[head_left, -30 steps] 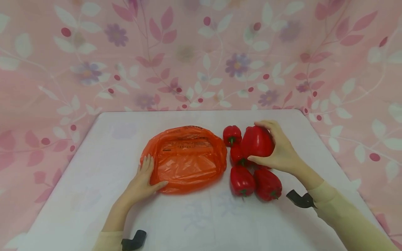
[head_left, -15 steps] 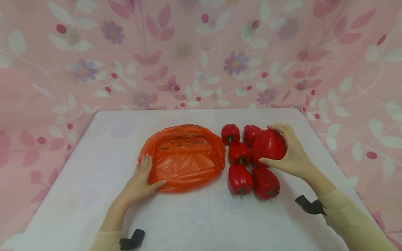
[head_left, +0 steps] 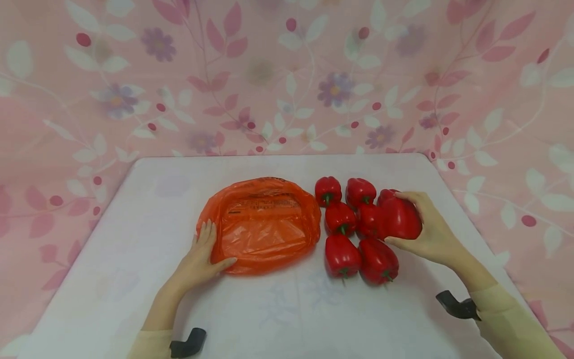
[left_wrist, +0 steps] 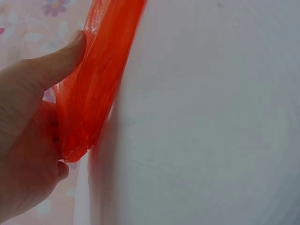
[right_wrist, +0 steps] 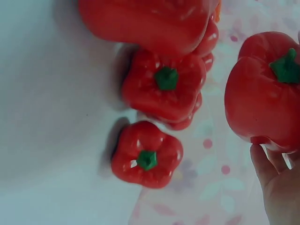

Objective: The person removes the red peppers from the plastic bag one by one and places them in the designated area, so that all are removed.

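My right hand (head_left: 428, 229) holds a red bell pepper (head_left: 402, 218) between its thumb and fingers, at the right end of a cluster of red bell peppers (head_left: 342, 256). In the right wrist view the held bell pepper (right_wrist: 262, 93), with its green stem, is beside my fingers (right_wrist: 269, 171). It partly hides another pepper behind it in the head view. At the left, my left hand (head_left: 199, 259) rests with spread fingers on the edge of an orange plastic bag (head_left: 264, 234), whose mouth gapes wide. The bag's side (left_wrist: 96, 79) lies between thumb and fingers in the left wrist view.
A white-covered table (head_left: 269, 314) carries everything. Its far edge meets a pink floral cloth backdrop (head_left: 264, 75). Several peppers stand in uneven rows right beside the bag, some touching each other. Each forearm wears a dark wrist mount (head_left: 457, 305).
My right hand has moved right and slightly nearer with the pepper in it, uncovering peppers that it hid before. The left hand stays on the bag. The view has shifted slightly.
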Tool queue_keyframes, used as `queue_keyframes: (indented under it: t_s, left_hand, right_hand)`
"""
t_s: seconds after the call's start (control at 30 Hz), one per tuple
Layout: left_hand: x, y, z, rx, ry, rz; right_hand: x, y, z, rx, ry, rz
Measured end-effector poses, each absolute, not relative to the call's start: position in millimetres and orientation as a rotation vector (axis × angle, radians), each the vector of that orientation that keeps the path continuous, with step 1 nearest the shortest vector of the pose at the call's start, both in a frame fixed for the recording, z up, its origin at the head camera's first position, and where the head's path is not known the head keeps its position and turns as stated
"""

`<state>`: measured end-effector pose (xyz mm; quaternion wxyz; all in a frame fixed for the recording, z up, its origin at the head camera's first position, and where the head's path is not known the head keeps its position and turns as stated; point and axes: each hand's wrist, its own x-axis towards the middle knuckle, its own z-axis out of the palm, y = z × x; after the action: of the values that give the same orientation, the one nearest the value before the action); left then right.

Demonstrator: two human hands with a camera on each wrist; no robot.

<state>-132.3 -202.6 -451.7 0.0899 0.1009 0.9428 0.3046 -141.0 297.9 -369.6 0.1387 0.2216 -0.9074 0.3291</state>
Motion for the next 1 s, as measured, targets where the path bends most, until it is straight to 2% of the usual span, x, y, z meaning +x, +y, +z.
queue_keyframes:
  t_s: [0.4, 1.0]
  left_hand:
    - [-131.4, -202.9, -450.7, 0.296, 2.804, 0.906]
    - [-131.8, -204.1, -451.5, 0.327, 2.799, 0.913]
  right_hand:
    - [-130.0, 322.1, -374.2, 0.511, -2.723, 0.987]
    - [-133.2, 345.1, -401.5, 0.689, -2.988, 0.876]
